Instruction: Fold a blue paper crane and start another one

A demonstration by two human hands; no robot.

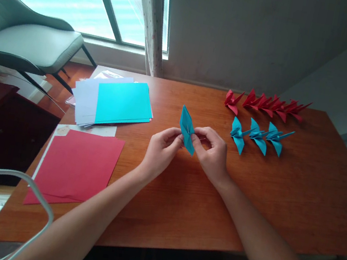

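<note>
Between my two hands, above the middle of the table, is a piece of blue origami paper point(187, 126) folded into a narrow diamond with pointed ends. My left hand point(164, 148) pinches its left side between thumb and fingers. On the opposite side, my right hand point(210, 152) grips it with the thumb on the near face. Some fingertips are hidden behind the paper. To the right stand three finished blue paper cranes point(258, 136) in a row, and behind them a row of several red paper cranes point(267, 105).
Blue sheets point(124, 103) lie on white papers point(85, 101) at the table's back left. Nearer me are red sheets point(78, 164) on white paper. A pale cable or tube point(37, 195) curves at lower left. Beyond the wooden table point(300, 192) stands a chair point(34, 45) by the window.
</note>
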